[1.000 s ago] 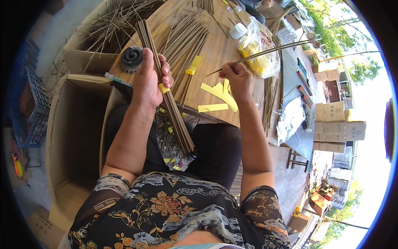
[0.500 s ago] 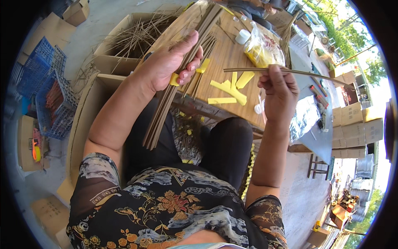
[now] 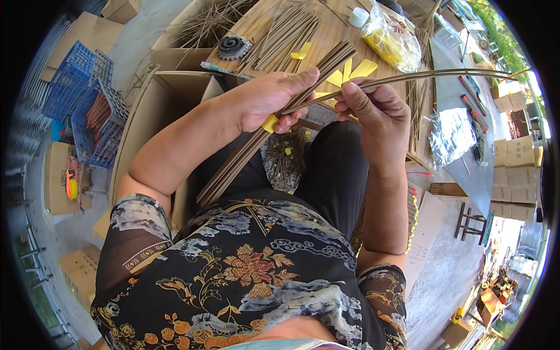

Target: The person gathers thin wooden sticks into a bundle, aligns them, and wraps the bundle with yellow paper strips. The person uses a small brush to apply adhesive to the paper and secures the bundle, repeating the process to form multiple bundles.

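Note:
My left hand is wrapped round a bundle of thin brown sticks, which slants from my lap up over the table edge. A yellow band goes round the bundle just below my fingers. Between thumb and fingers, my right hand pinches a few long, thin brown sticks that bow out to the right. Their left ends reach the bundle beside my left fingers; whether they lie on it or in it I cannot tell. Yellow strips lie on the wooden table behind my right hand.
More brown sticks lie on the table, some with a yellow wrap. Near them are a dark round coiled object and a clear bag of yellow material. An open cardboard box stands left, beyond it blue crates.
My hands have come closer together. The sticks in my right hand, apart from the bundle before, now meet it. The view has shifted, showing more of the table's left side.

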### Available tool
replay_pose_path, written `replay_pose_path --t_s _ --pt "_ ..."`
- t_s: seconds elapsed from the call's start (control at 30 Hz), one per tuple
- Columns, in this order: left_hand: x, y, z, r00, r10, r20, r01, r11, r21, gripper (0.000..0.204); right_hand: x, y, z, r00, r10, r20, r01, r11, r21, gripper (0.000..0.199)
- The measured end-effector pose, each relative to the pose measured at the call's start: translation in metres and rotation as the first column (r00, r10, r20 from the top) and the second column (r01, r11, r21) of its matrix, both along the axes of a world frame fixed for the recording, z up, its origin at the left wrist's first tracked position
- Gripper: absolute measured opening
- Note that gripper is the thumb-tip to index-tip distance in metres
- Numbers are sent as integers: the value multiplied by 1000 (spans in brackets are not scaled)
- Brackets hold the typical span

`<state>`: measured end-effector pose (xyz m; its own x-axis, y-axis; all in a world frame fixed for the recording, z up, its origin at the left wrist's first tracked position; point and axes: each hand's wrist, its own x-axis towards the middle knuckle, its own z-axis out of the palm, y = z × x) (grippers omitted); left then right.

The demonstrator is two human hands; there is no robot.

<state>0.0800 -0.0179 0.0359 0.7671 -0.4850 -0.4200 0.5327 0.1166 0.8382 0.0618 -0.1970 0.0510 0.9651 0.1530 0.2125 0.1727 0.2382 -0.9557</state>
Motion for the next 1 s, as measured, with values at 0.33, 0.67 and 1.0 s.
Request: replay_pose_path --t_s 0.33,0.67,1.0 --pt "-9 -18 7 998 -61 32 59 996 66 53 -5 -18 4 1000 17 9 -16 990 -139 11" --pt "-11 -22 1 989 -108 103 102 993 62 54 -7 -17 -1 999 -50 -10 47 970 -240 15" --pt "-13 -22 0 986 -129 101 123 990 61 53 2 -18 9 971 -88 -224 -12 912 -410 24"
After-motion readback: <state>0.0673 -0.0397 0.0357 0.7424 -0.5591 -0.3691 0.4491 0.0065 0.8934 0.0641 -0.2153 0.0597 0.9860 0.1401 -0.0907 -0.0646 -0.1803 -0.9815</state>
